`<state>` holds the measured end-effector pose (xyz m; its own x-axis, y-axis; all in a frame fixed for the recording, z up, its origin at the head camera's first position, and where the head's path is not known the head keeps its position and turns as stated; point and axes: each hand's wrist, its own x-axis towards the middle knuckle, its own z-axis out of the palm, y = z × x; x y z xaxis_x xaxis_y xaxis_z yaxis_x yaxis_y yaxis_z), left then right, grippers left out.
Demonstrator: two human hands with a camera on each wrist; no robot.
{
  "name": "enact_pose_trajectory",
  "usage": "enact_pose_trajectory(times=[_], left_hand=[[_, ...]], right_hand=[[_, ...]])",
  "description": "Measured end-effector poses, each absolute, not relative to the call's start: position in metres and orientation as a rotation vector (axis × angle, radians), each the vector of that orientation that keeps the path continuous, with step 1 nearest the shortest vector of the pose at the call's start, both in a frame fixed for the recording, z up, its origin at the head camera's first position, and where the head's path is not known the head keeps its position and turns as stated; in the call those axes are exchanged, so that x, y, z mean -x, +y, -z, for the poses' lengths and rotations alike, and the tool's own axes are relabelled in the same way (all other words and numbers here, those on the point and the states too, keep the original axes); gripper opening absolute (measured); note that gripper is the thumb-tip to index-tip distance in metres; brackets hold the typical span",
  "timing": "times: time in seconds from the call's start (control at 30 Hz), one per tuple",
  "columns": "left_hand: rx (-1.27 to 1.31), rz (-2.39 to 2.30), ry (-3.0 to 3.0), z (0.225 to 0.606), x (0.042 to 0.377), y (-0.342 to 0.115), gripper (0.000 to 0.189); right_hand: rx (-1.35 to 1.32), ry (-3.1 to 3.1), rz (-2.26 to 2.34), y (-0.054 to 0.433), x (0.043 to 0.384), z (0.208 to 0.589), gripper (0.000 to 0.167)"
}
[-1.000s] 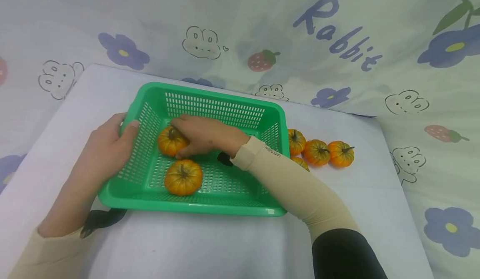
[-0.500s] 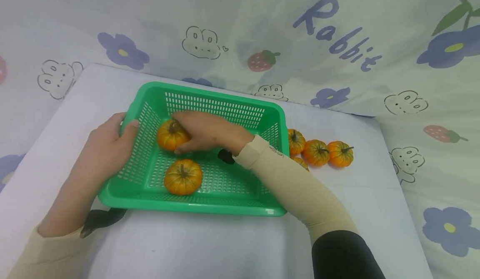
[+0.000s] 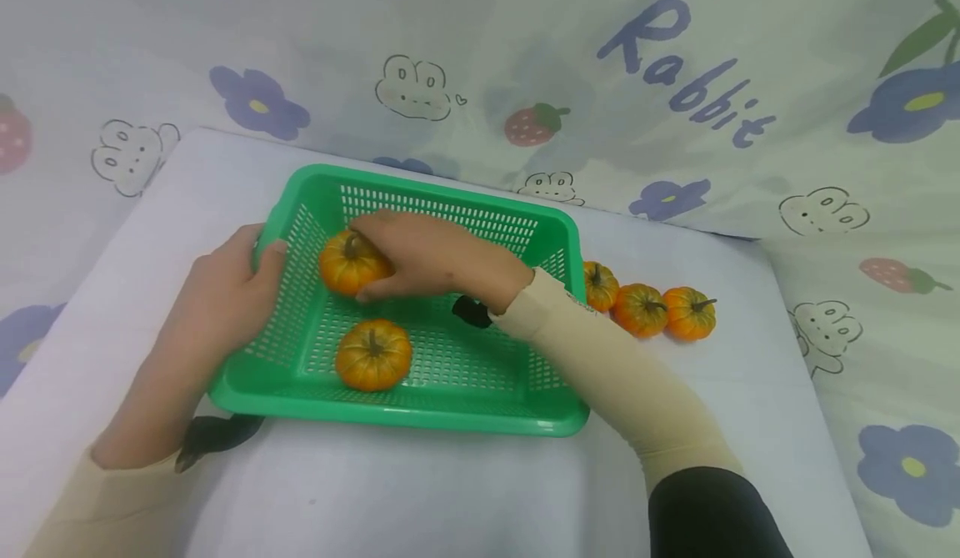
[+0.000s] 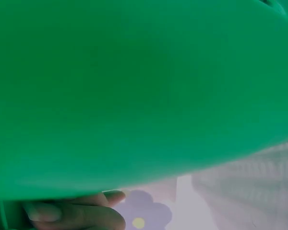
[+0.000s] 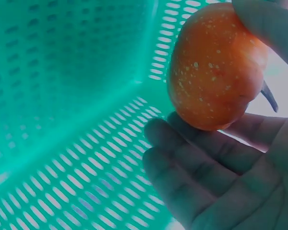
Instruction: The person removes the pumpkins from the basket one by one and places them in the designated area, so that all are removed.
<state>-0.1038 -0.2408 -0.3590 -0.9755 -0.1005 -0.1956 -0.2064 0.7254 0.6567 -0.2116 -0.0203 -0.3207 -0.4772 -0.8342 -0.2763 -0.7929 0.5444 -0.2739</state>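
My right hand [image 3: 427,253] is inside the green plastic basket [image 3: 420,419], holding a small orange pumpkin [image 3: 348,268] between thumb and fingers near the left end. In the right wrist view this pumpkin [image 5: 213,72] is pinched by the thumb and forefinger side, its dark stem toward the palm, above the slotted floor. A second small pumpkin [image 3: 373,356] sits on the basket floor in front of it. My left hand [image 3: 228,291] grips the basket's left rim, thumb on top. Green plastic fills most of the left wrist view, with curled fingers [image 4: 81,215] below its edge.
Several more small pumpkins [image 3: 640,309] lie in a row on the white table [image 3: 420,491] just right of the basket, partly hidden by its end and my right sleeve [image 3: 622,374]. A printed cloth [image 3: 480,66] hangs behind the table.
My right hand and the pumpkin it holds have moved slightly up and back inside the basket. The left hand keeps its hold on the rim. The head view has shifted a little.
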Motion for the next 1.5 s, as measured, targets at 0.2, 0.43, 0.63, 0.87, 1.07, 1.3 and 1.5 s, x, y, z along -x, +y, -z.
enact_pose_trajectory(times=[0.2, 0.43, 0.63, 0.87, 1.07, 1.3, 1.5], left_hand=[[0.228, -1.091, 2.787, 0.358, 0.104, -0.237, 0.069], [0.233, -1.066, 2.798, 0.36, 0.105, -0.242, 0.069], [0.236, -1.06, 2.797, 0.361, 0.105, -0.247, 0.07], [0.23, -1.069, 2.794, 0.361, 0.104, -0.246, 0.07], [0.232, -1.064, 2.787, 0.361, 0.104, -0.246, 0.07], [0.243, -1.064, 2.785, 0.359, 0.103, -0.245, 0.07], [0.234, -1.075, 2.78, 0.359, 0.104, -0.244, 0.07]], right_hand=[[1.376, 2.415, 0.116, 0.004, 0.189, 0.288, 0.081], [1.368, 2.44, 0.135, 0.049, 0.155, 0.261, 0.084], [1.286, 2.515, 0.256, 0.101, 0.129, 0.252, 0.087], [1.014, 2.648, 0.597, 0.176, 0.097, 0.257, 0.088], [0.707, 2.788, 0.734, 0.232, 0.076, 0.272, 0.085], [0.522, 2.903, 0.786, 0.273, 0.063, 0.296, 0.085], [0.398, 2.872, 0.754, 0.291, 0.064, 0.314, 0.082]])
